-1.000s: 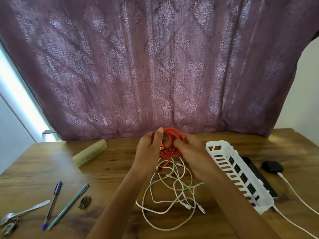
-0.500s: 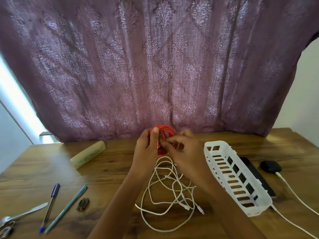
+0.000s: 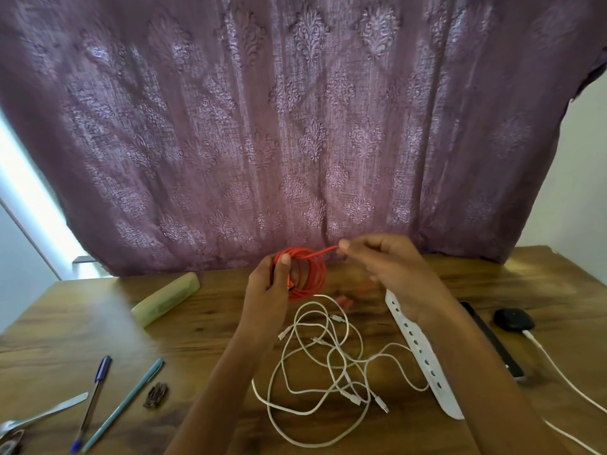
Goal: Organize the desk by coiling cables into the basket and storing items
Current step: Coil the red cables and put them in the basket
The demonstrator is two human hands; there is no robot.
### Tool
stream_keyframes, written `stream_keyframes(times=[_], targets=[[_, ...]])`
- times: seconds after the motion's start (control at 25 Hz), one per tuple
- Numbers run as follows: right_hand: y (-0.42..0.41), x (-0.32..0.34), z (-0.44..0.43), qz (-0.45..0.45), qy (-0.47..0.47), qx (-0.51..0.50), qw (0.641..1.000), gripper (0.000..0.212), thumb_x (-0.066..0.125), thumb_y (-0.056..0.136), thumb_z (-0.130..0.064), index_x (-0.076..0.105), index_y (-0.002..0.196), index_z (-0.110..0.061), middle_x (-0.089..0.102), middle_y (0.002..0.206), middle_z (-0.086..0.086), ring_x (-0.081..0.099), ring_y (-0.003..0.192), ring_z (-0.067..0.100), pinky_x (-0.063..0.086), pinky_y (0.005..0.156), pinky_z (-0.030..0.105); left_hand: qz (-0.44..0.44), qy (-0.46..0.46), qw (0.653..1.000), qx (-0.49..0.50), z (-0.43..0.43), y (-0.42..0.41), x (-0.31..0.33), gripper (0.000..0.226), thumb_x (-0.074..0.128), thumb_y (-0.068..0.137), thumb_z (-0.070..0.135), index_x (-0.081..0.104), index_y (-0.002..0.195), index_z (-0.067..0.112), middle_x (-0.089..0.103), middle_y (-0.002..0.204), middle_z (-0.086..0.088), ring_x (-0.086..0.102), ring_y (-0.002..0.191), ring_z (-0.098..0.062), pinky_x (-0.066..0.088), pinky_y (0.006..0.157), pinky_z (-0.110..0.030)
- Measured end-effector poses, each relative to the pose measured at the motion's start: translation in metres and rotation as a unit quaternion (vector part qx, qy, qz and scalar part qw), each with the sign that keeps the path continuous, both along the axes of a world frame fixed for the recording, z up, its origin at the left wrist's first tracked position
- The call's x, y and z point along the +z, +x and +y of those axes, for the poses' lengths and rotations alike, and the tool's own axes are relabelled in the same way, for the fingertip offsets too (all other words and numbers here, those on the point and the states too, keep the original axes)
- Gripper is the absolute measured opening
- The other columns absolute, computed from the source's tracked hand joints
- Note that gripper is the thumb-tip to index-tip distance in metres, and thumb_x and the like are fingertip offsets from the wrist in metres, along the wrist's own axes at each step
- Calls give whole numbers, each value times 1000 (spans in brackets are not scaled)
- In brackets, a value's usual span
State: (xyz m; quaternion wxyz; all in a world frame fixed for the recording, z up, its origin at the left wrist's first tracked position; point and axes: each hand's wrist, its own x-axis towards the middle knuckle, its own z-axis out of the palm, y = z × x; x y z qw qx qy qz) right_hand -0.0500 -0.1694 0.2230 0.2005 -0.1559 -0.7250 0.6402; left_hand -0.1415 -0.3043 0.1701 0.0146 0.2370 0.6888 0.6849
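We log the red cable (image 3: 320, 275) wound into a coil and held up over the far middle of the counter (image 3: 82, 326). The left grip (image 3: 267, 290) is curled round the coil's left side, thumb laid across the strands. The right grip (image 3: 387, 264) pinches the cable's free end, drawn out just right of the coil. Under the coil we see loose white cables (image 3: 328, 369) tangled on the counter. The white basket (image 3: 427, 362) lies just to their right, partly behind the right forearm. A blue pen (image 3: 98, 382) lies well apart, near left.
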Motion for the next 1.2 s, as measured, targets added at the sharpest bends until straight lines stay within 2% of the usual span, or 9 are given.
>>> stream_keyframes(times=[0.16, 0.28, 0.36, 0.48, 0.64, 0.72, 0.92, 1.08, 1.2], targets=[[1, -1, 21, 59, 152, -61, 985, 9, 67, 83, -17, 73, 85, -10, 60, 51, -18, 52, 50, -8, 38, 55, 6, -127, 64, 988, -55, -6, 3, 3, 34, 40, 97, 26, 62, 82, 4, 54, 65, 1, 50, 67, -10, 47, 78, -29], [-10, -26, 29, 48, 167, -107, 979, 14, 64, 86, -22, 71, 81, -11, 57, 59, -13, 51, 53, -5, 41, 61, 19, -238, 134, 953, -129, -5, 13, 12, 31, 42, 95, 26, 61, 77, 9, 52, 60, 2, 52, 58, -5, 51, 71, -24], [-16, -45, 23, 42, 99, -102, 989, 23, 57, 89, -28, 64, 79, -10, 58, 60, -5, 52, 57, 3, 42, 59, 26, -278, 169, 931, -167, -1, 20, 16, 30, 41, 95, 26, 61, 80, 8, 51, 60, 1, 51, 60, -7, 50, 74, -26], [-17, -55, 1, 10, -199, 27, 980, 35, 40, 98, -28, 63, 97, -1, 70, 80, 10, 67, 71, 20, 55, 54, 27, -308, 206, 909, -191, 3, 23, 15, 31, 40, 94, 28, 59, 86, 5, 52, 59, 1, 53, 62, -9, 47, 85, -33], [-19, -55, -3, 3, -349, 35, 937, 35, 38, 99, -26, 62, 90, -3, 70, 70, 8, 67, 60, 14, 59, 61, 31, -217, 121, 953, -175, 1, 24, 9, 29, 40, 96, 23, 64, 89, 8, 68, 70, 0, 66, 69, -10, 55, 72, -25], [-19, -54, 1, -8, -331, -6, 943, 30, 45, 97, -27, 63, 91, -4, 67, 74, 10, 65, 61, 16, 58, 65, 34, -166, 46, 971, -165, -1, 23, 1, 26, 40, 96, 17, 63, 100, 6, 72, 84, -4, 67, 78, -13, 54, 66, -19], [-20, -53, 3, -44, -256, -41, 965, 27, 51, 94, -22, 62, 99, 2, 67, 67, 8, 64, 56, 17, 56, 52, 26, -120, -71, 970, -198, -6, 14, 2, 33, 52, 87, -5, 52, 119, 7, 66, 106, -6, 63, 97, -17, 53, 80, -20], [-20, -51, 0, -61, -264, 12, 963, 26, 48, 96, -20, 63, 95, 1, 65, 75, 11, 62, 63, 19, 55, 66, 33, -87, -93, 961, -244, -1, 10, 20, 22, 53, 89, 8, 59, 109, 18, 69, 97, 3, 67, 83, -3, 54, 72, -18], [-19, -51, 3, -50, -293, 24, 955, 20, 48, 96, -18, 61, 91, -4, 65, 70, 9, 62, 55, 15, 56, 57, 29, -44, -103, 972, -208, 5, 8, 16, 27, 49, 92, 6, 61, 115, 12, 70, 101, 0, 65, 89, -8, 54, 80, -20]])
